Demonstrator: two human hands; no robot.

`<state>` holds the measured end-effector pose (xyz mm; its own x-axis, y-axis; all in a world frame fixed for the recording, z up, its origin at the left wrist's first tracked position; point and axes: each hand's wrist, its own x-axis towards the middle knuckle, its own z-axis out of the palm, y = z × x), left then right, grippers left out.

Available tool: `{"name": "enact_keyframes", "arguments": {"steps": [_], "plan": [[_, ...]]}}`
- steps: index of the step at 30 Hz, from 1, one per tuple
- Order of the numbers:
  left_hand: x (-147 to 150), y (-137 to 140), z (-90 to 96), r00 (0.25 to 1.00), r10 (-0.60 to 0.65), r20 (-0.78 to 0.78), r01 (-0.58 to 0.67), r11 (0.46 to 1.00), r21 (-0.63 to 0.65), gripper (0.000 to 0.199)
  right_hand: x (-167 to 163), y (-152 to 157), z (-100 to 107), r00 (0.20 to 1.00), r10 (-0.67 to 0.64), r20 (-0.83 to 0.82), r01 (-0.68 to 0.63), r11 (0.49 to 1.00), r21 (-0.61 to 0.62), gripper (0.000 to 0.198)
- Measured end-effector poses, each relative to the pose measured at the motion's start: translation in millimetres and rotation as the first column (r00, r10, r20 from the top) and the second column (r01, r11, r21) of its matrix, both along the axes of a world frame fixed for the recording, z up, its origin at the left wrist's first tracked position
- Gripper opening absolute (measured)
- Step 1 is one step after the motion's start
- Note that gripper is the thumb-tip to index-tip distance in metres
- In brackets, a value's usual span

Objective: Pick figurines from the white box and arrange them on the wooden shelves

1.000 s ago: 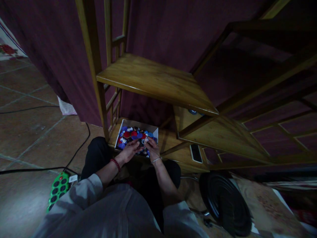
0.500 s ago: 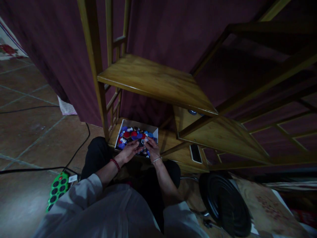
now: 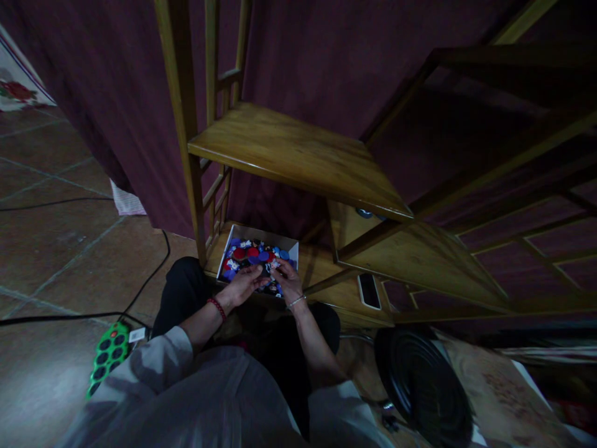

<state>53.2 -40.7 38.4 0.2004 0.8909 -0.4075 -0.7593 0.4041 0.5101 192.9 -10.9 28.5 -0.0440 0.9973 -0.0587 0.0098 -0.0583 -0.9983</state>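
On the low shelf stands a shallow white box (image 3: 295, 251) full of small pieces in red, blue, purple, black and white. Several look like round discs, such as a red disc (image 3: 239, 253); their exact kind is too small to make out. Over the box's near side, my left hand (image 3: 243, 285) pinches a small dark piece (image 3: 266, 270) between thumb and fingers. My right hand (image 3: 288, 283) closes on the other side of it, fingertips at a whitish part. The fingers partly hide the piece.
A wooden shelf board (image 3: 298, 155) overhangs the box. A phone (image 3: 369, 290) lies on the low shelf to the right. On the floor are a green power strip (image 3: 109, 353) with black cables, left, and a black round stool seat (image 3: 422, 382), right.
The view has shifted very slightly. Both hands stay over the box around the same dark piece, with barely any finger movement.
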Motion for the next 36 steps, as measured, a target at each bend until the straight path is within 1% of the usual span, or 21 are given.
{"name": "enact_keyframes", "arguments": {"steps": [4,8,18,26,31,36], "plan": [[0,0,3.1,1.000,-0.002,0.001,0.002,1.000,-0.013,0.012,2,1,-1,0.999,0.041,0.005,-0.041,0.999,0.018,0.035],[0,-1,5.6,1.000,-0.017,0.001,0.017,1.000,-0.024,0.011,4,0,0,0.998,0.052,0.031,-0.052,0.998,0.025,0.034],[0,-2,8.2,0.998,-0.049,0.030,0.050,0.999,-0.019,0.011,7,-2,14,0.992,0.104,0.077,-0.108,0.993,0.041,0.031],[-1,-4,7.0,0.996,-0.078,0.037,0.080,0.994,-0.068,0.014,12,-3,12,0.985,0.161,0.068,-0.166,0.984,0.071,0.032],[-2,-5,4.6,0.991,-0.121,0.060,0.125,0.991,-0.057,0.015,15,-7,18,0.976,0.206,0.076,-0.210,0.976,0.055,0.032],[-1,-7,6.0,0.987,-0.147,0.062,0.152,0.986,-0.070,0.016,17,-10,20,0.978,0.202,0.059,-0.204,0.979,0.020,0.034]]}}
